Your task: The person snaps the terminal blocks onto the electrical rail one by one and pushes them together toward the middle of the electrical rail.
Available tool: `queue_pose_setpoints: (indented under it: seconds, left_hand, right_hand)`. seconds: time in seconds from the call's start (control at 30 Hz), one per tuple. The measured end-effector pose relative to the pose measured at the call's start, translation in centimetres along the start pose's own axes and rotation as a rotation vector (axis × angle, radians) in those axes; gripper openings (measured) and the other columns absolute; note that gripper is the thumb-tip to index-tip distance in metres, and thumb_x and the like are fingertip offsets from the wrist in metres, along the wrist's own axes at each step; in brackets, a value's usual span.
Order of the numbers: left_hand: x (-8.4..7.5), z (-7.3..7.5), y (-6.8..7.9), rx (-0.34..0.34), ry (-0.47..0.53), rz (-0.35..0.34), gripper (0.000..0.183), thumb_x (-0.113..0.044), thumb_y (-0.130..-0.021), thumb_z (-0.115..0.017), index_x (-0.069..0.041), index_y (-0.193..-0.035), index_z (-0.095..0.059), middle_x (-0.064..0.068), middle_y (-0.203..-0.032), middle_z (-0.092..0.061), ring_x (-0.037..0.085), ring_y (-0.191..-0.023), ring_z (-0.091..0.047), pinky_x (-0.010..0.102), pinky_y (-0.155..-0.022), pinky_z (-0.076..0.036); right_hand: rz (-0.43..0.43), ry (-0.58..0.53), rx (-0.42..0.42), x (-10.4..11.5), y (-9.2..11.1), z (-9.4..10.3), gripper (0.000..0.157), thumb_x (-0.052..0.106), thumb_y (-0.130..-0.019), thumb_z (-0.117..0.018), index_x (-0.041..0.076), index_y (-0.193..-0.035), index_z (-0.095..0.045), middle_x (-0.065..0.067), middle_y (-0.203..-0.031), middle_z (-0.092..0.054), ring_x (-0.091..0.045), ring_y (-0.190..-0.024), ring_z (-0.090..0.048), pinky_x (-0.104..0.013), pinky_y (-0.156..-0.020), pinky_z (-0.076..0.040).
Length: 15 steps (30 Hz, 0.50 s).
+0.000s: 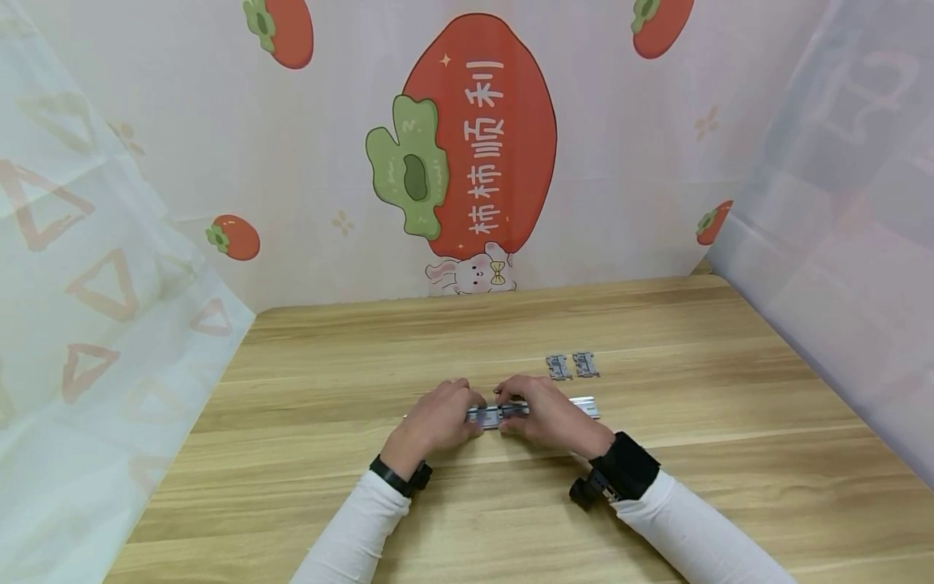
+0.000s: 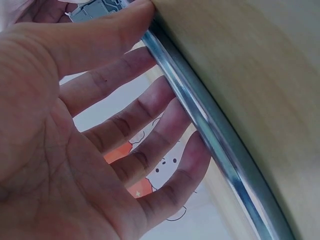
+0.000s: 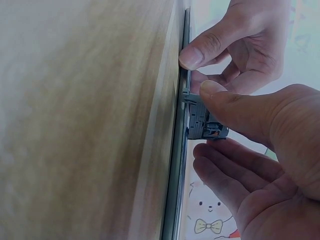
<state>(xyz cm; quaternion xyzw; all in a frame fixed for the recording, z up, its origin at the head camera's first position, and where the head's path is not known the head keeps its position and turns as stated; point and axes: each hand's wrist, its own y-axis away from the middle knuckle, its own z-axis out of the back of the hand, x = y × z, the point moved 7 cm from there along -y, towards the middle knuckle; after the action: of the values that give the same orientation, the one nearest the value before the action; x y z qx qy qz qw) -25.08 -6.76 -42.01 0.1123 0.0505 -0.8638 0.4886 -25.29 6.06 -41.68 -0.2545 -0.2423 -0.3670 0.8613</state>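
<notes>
A silver DIN rail [image 1: 585, 407] lies lengthwise across the wooden table in front of the person. My left hand [image 1: 441, 415] grips it left of its middle, thumb on the near edge and fingertips along the far edge, as the left wrist view of the rail [image 2: 215, 135] shows. Close beside it, my right hand [image 1: 541, 412] pinches a grey terminal block [image 3: 200, 120] between thumb and fingers. That block stands upright at the rail, its foot right at the rail's edge. Part of the block [image 2: 97, 11] also shows beyond the left thumb.
Two more grey terminal blocks, a left one [image 1: 558, 367] and a right one [image 1: 586, 364], lie flat on the table [image 1: 328, 357] behind the rail's right end. A printed cloth [image 1: 321, 146] hangs at the back, with pale sheets on both sides.
</notes>
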Motion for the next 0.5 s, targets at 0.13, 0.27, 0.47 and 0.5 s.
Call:
queue_pose_setpoints:
  seconds: [0.13,0.27,0.47,0.5]
  left_hand:
    - [0.01,-0.05,-0.02,-0.001,-0.003,-0.002,0.03,-0.03,-0.08,-0.069,-0.016,-0.106,-0.066,-0.003,-0.09,-0.05,0.013,-0.079,-0.045,0.027,-0.066,-0.039]
    - [-0.02,-0.05,0.0,-0.002,-0.005,-0.002,0.03,-0.03,-0.08,-0.069,-0.016,-0.107,-0.066,-0.005,-0.089,-0.048,0.013,-0.079,-0.045,0.028,-0.066,-0.039]
    - [-0.06,0.02,-0.01,-0.002,-0.003,-0.006,0.029,-0.029,-0.08,-0.069,-0.016,-0.106,-0.067,-0.004,-0.088,-0.049,0.014,-0.078,-0.045,0.028,-0.065,-0.039]
    - [-0.07,0.03,-0.02,-0.003,-0.002,-0.007,0.029,-0.029,-0.08,-0.069,-0.015,-0.105,-0.067,-0.003,-0.089,-0.05,0.014,-0.078,-0.045,0.027,-0.065,-0.039]
  right_hand:
    - [-0.001,0.002,0.002,0.05,0.01,-0.01,0.026,0.018,-0.075,-0.074,0.013,-0.097,-0.061,-0.004,-0.115,-0.059,-0.012,-0.101,-0.056,-0.032,-0.082,-0.045]
    - [-0.003,0.004,0.002,0.07,0.01,0.02,0.026,0.018,-0.075,-0.074,0.013,-0.097,-0.061,-0.004,-0.115,-0.059,-0.012,-0.101,-0.056,-0.032,-0.082,-0.045]
    - [-0.004,0.005,0.001,0.04,0.0,0.05,0.027,0.019,-0.075,-0.074,0.013,-0.098,-0.061,-0.003,-0.115,-0.059,-0.012,-0.101,-0.056,-0.032,-0.083,-0.044]
    - [-0.003,0.006,0.001,0.04,0.0,0.05,0.027,0.019,-0.075,-0.074,0.013,-0.098,-0.061,-0.003,-0.115,-0.059,-0.012,-0.101,-0.056,-0.032,-0.083,-0.044]
